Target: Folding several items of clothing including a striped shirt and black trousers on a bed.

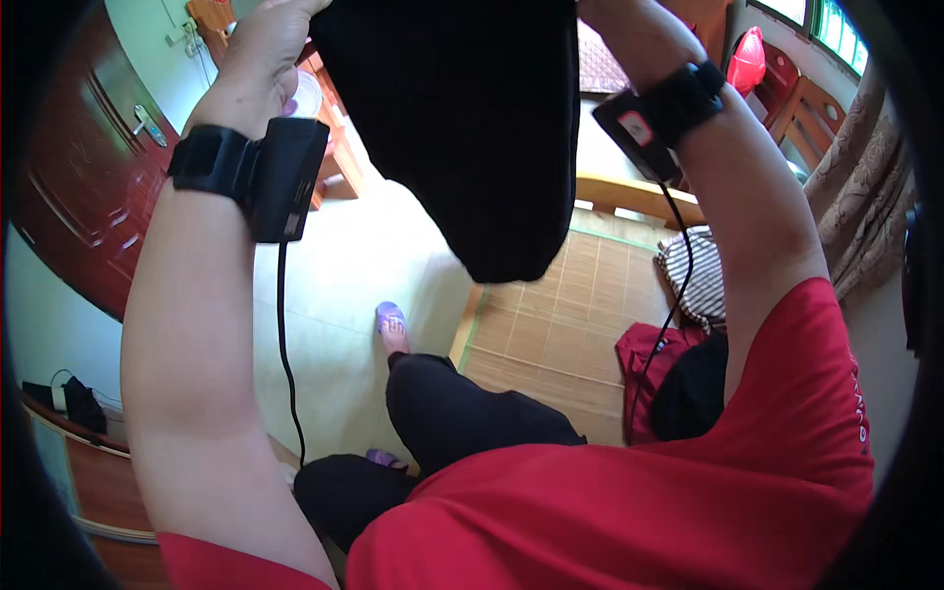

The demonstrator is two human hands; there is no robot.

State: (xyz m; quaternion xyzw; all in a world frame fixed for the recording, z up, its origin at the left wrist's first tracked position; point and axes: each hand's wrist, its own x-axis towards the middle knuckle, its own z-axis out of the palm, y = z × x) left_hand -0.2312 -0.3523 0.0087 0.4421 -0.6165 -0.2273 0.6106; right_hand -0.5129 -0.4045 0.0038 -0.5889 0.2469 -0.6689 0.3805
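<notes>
A black cloth garment [472, 133] hangs down in front of me between my raised arms; its kind cannot be told. My left hand [276, 55] is at its upper left corner, fingers curled against the cloth, with the fingertips cut off by the top edge. At its upper right edge is my right hand [608, 11], mostly beyond the top of the picture, so its grip is hidden. Each wrist wears a black strap with a box and a cable. To the right, a red garment [641, 354] and a black cloth [693, 391] lie on the bamboo mat [546, 332].
A striped cushion or folded cloth [693, 273] lies on the mat's far right. A wooden rail [627, 198] runs behind the mat. Pale floor [339, 280] is at left, below a dark red door [88, 162]. Wooden chairs [807, 122] and a patterned curtain [855, 184] stand at right.
</notes>
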